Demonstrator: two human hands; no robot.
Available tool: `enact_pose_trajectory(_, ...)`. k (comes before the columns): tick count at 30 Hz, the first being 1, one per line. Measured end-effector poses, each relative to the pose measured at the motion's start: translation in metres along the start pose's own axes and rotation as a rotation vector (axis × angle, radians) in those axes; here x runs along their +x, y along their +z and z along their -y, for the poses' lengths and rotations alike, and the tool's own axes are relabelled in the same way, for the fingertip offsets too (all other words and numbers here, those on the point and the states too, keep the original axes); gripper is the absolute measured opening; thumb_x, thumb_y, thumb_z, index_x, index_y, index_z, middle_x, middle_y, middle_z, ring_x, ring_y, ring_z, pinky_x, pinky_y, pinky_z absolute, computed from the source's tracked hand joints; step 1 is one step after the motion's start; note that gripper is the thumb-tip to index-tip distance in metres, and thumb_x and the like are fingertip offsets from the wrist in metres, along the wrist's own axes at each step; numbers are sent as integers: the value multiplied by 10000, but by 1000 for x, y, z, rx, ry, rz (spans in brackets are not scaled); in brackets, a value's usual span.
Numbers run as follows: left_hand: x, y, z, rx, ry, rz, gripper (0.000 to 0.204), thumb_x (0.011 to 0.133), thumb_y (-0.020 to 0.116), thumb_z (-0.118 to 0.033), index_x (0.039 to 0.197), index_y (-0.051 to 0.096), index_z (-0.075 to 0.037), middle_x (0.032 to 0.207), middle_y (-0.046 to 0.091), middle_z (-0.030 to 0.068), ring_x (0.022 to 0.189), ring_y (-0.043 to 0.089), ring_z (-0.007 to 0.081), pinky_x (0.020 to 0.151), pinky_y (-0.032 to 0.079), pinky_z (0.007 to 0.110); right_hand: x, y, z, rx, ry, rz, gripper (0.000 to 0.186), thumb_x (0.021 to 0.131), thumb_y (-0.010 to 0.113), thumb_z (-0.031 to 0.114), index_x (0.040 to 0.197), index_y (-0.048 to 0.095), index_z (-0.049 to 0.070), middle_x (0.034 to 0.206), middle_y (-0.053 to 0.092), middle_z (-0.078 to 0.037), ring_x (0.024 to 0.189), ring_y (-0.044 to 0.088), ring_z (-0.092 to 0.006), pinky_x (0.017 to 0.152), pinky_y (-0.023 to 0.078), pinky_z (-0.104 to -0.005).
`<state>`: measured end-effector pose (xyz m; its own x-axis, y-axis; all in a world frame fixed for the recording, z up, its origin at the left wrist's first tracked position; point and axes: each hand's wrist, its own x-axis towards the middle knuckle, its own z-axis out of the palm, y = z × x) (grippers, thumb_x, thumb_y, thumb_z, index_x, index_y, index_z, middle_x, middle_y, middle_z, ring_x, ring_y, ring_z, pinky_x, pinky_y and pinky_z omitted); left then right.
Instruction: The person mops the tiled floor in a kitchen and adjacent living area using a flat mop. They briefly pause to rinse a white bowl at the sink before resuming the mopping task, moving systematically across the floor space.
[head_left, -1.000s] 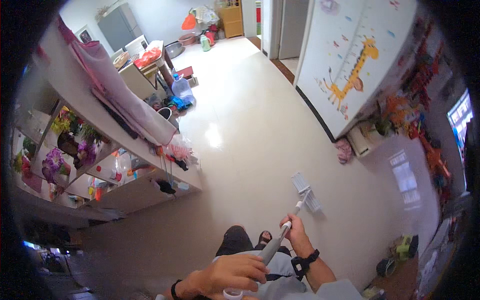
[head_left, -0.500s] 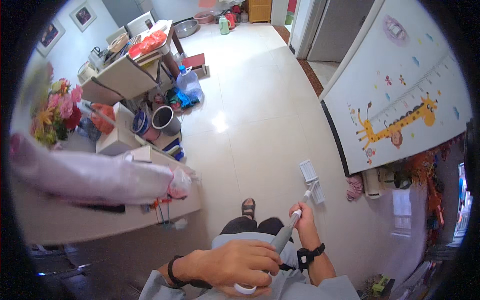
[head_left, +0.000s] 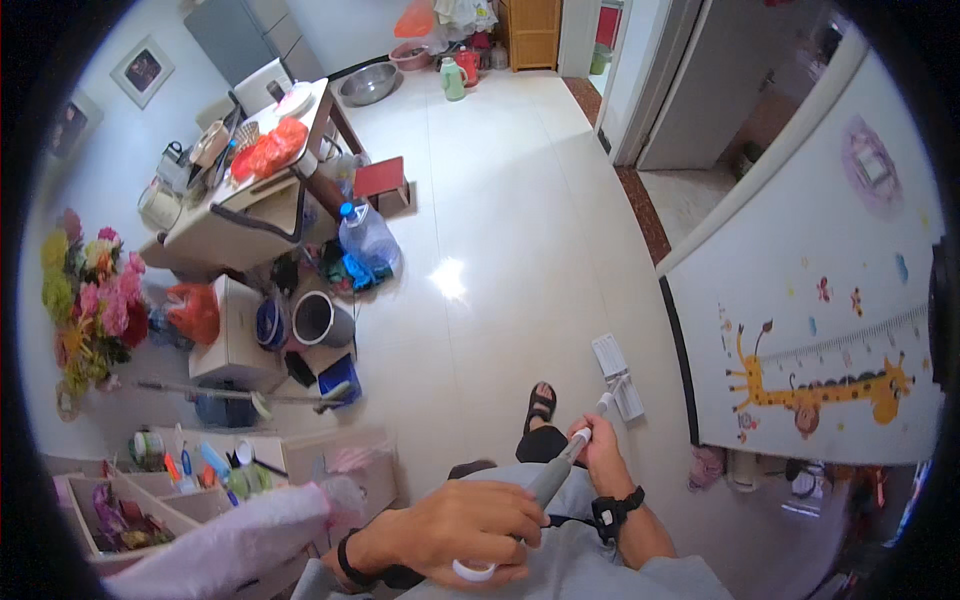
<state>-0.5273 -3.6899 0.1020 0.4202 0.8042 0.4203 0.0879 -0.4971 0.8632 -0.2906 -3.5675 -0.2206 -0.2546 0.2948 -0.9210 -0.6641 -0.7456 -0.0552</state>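
Both hands grip one flat mop, its white slotted head (head_left: 617, 378) resting on the pale tiled floor ahead and slightly right of me. My left hand (head_left: 465, 525) is closed round the top of the grey handle (head_left: 550, 482), close to my body; a white loop (head_left: 473, 571) shows below its fingers. Lower down the pole, my right hand (head_left: 597, 445) wraps round it near a white collar. A black strap with a device (head_left: 615, 511) circles my right wrist. My sandalled foot (head_left: 541, 405) is just left of the mop head.
Along the left stand a grey bucket (head_left: 323, 320), a large water bottle (head_left: 368, 240), a red-topped stool (head_left: 380, 178) and a loaded table (head_left: 318, 110). A plastic-covered item (head_left: 230, 540) lies nearer. To the right is a white giraffe-decorated panel (head_left: 790, 330); flasks (head_left: 453, 80) stand far ahead.
I have moved forward: the table, bucket and panel sit lower in view, and the plastic-covered item has slid toward the lower left. A sandalled foot has stepped ahead. Both hands keep their hold.
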Motion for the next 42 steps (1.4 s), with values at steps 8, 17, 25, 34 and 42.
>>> enact_pose_trajectory(8,112,-147,64,105,-66,-164,120,781,725,-87,730,624,-46,878,682,114,907,683,321,842,548,459,58,241,69,-288,78,153,203,917,492,120,731,418,87,571,456,-29,503,481,-172,504,433,-322)
enact_pose_trajectory(17,202,-362,194,158,56,-221,189,772,715,-111,681,567,-37,813,644,122,805,659,327,719,541,434,193,474,121,-125,83,116,175,921,497,90,759,435,69,589,467,-36,512,486,-161,513,435,-306)
enact_pose_trajectory(25,320,-562,289,50,79,-82,162,764,693,-58,677,559,-33,812,643,140,810,657,336,733,539,448,239,668,169,-144,-48,166,229,895,501,102,679,431,71,521,450,-61,469,464,-195,495,393,-341)
enact_pose_trajectory(34,455,-712,421,98,11,-97,193,834,656,-141,691,578,-38,781,646,124,803,667,346,759,530,477,380,862,258,71,88,183,157,836,520,99,696,452,80,583,454,-79,520,489,-233,507,430,-365)
enact_pose_trajectory(42,600,-828,489,102,-49,-128,160,792,669,-119,684,584,-37,720,629,96,719,651,292,758,537,483,437,1085,341,-69,64,310,195,851,542,143,681,472,79,577,478,-74,533,498,-236,518,425,-368)
